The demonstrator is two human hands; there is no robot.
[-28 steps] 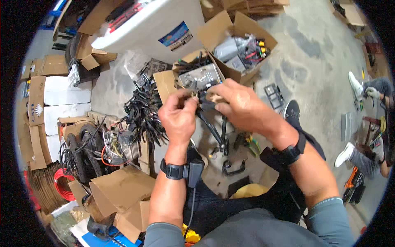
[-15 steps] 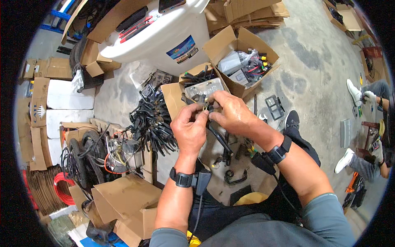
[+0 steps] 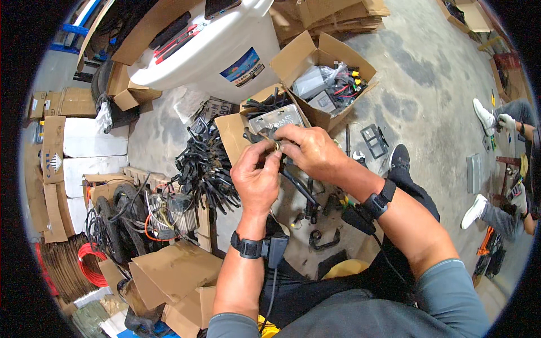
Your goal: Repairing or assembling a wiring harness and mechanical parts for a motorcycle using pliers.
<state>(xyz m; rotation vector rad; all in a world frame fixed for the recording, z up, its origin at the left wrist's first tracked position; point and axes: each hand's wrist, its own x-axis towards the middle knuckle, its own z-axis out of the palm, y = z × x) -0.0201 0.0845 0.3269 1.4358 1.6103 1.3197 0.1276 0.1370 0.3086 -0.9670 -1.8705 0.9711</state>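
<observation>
My left hand (image 3: 256,177) and my right hand (image 3: 313,149) meet in front of me, both closed with their fingertips together. Between them is a black brake lever (image 3: 298,186), whose long arm slants down to the right below my right hand. A small brass-coloured bit (image 3: 276,145) shows at the fingertips; the rest of the part's head is partly hidden by my fingers. Just beyond my hands stands an open carton (image 3: 230,132) with a clear plastic-like tray (image 3: 276,117) and black parts in it. To the left lies a big heap of black levers (image 3: 208,169).
Another carton (image 3: 360,93) holds grey boxes and wires. A white tub (image 3: 208,56) carries red-handled pliers (image 3: 177,44). Loose black parts (image 3: 324,239) lie on the floor before me. Left are tyres (image 3: 129,211) and flattened cardboard (image 3: 174,270). Another person's gloved hand (image 3: 505,121) is far right.
My hands stay together on the brake lever, with small shifts of the fingers. The whole view has shifted slightly.
</observation>
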